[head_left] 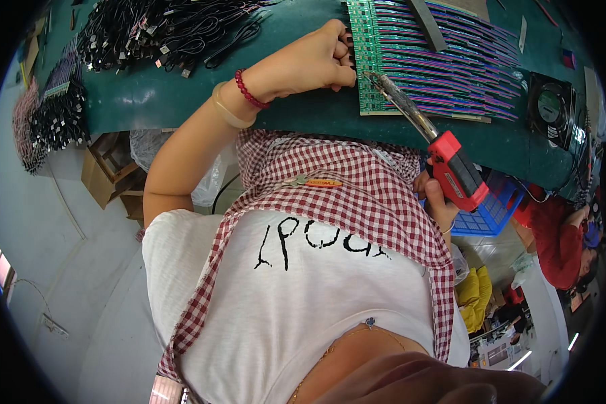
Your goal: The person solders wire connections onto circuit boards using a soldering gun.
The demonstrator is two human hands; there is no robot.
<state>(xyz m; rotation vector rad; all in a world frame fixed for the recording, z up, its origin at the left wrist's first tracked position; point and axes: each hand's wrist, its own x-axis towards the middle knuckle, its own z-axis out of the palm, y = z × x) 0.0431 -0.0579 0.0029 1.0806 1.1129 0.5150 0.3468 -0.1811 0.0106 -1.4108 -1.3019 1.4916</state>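
Note:
My right hand (pixel 440 205) is wrapped around the red and black handle of a soldering gun (pixel 456 172). Its long metal barrel slants up and left, with the tip at the lower part of a green circuit board panel (pixel 368 40). Beside the panel's left edge is my left hand (pixel 330 60), its fingers curled closed. Whatever those fingers may hold is hidden. Rows of thin purple, pink and dark wires (pixel 451 84) run from the panel to the right. Across the upper wires lies a dark grey bar (pixel 427 25).
A heap of black cables (pixel 161 34) covers the far left of the green table (pixel 141 101). More cable bundles (pixel 62 111) hang at the left edge. At the right stands a black fan (pixel 551 108). Below are a blue crate (pixel 481 219) and a person in red (pixel 555 242).

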